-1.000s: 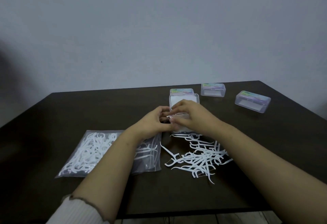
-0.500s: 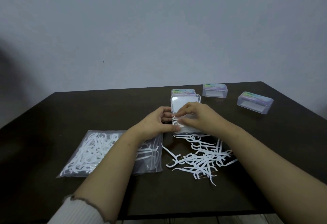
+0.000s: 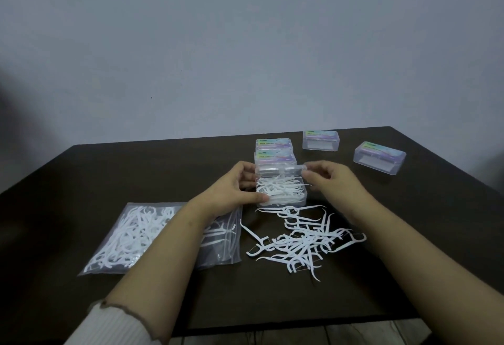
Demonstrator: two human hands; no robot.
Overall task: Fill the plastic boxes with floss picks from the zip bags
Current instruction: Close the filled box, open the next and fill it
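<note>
- Left hand: fingers curled, gripping left side of clear rectangular plastic box holding white floss picks.
- Right hand: fingers pinch box's raised clear lid at right corner.
- Box sits on dark worktop, between both hands.

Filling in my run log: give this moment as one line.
stage: closing box | left hand: holds box | right hand: pinches lid | picks: box full, pile loose, bag part full
</note>
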